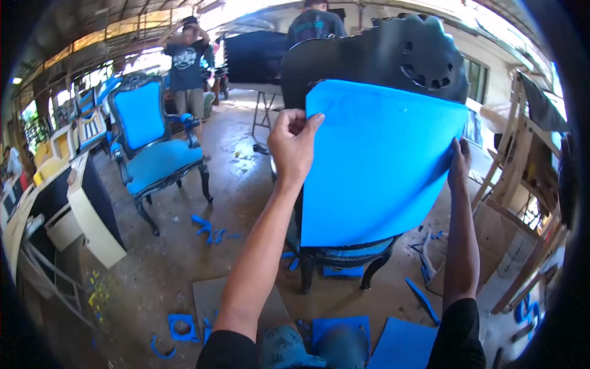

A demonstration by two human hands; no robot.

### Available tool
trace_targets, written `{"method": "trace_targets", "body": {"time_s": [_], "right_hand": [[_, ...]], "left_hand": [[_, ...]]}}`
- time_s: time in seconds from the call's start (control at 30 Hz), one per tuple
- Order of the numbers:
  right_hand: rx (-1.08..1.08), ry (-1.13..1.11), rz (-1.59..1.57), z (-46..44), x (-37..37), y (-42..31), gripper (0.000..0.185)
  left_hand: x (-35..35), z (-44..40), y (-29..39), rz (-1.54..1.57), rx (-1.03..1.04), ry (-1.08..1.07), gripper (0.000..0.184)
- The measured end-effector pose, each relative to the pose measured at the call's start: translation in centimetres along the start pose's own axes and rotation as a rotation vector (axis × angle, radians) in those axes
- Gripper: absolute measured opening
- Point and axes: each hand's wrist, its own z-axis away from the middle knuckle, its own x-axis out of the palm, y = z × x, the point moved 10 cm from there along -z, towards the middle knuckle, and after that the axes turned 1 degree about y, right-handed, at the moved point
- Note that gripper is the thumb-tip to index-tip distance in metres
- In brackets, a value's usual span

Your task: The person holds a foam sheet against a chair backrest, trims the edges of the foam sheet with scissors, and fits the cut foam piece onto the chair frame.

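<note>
Far to the left of the dark carved chair (372, 52), pale frame pieces (93, 206) crowd the floor. Nearer it, a blue armchair (161, 163) stands upright, with open floor between the two; blue scraps (203, 229) lie in that gap, which leaves room for the left arm. At the dark chair's left side, the left hand (294, 144) pinches the left edge of a blue sheet (375, 169) near its clipped upper corner. The sheet is in front of the dark chair's back, its top edge below the carved crest, its bottom edge above the legs. At the right edge, the right hand (460, 163) is against the sheet; I cannot tell how its fingers close. Right of the dark chair, cardboard (507, 246) and a wooden frame (507, 144) leave narrower room.
</note>
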Motion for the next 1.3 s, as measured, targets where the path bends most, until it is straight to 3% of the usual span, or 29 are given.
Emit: {"method": "trace_targets", "body": {"time_s": [0.03, 0.17, 0.4, 0.53, 0.9, 1.03, 1.17, 1.3], "right_hand": [[0.054, -0.071, -0.041, -0.2, 0.3, 0.6, 0.03], [0.036, 0.01, -0.136, -0.1, 0.2, 0.7, 0.02], [0.142, 0.025, -0.123, 0.5, -0.1, 0.5, 0.03], [0.172, 0.006, -0.18, 0.3, -0.1, 0.2, 0.023], [0.361, -0.018, -0.166, 0.1, -0.5, 1.7, 0.016], [0.34, -0.045, -0.088, -0.1, -0.6, 1.6, 0.018], [0.302, 0.044, -0.213, 0.3, -0.9, 1.4, 0.02], [0.3, 0.07, -0.253, 0.5, -1.0, 2.1, 0.018]], "left_hand": [[0.0, -0.1, 0.0, -0.004, 0.018, 0.006, 0.024], [0.3, 0.0, -0.4, -0.001, -0.012, -0.007, 0.023], [0.4, 0.4, -2.1, -0.056, -0.035, -0.041, 0.023], [0.9, 0.9, -2.6, -0.019, -0.158, -0.077, 0.019], [1.5, 1.1, -2.1, 0.01, -0.187, -0.076, 0.019], [1.6, 1.0, -2.3, -0.06, -0.178, -0.094, 0.018], [1.4, 1.0, -2.6, -0.061, -0.15, -0.116, 0.024], [0.8, 1.1, -3.7, -0.056, -0.197, -0.105, 0.018]]}}
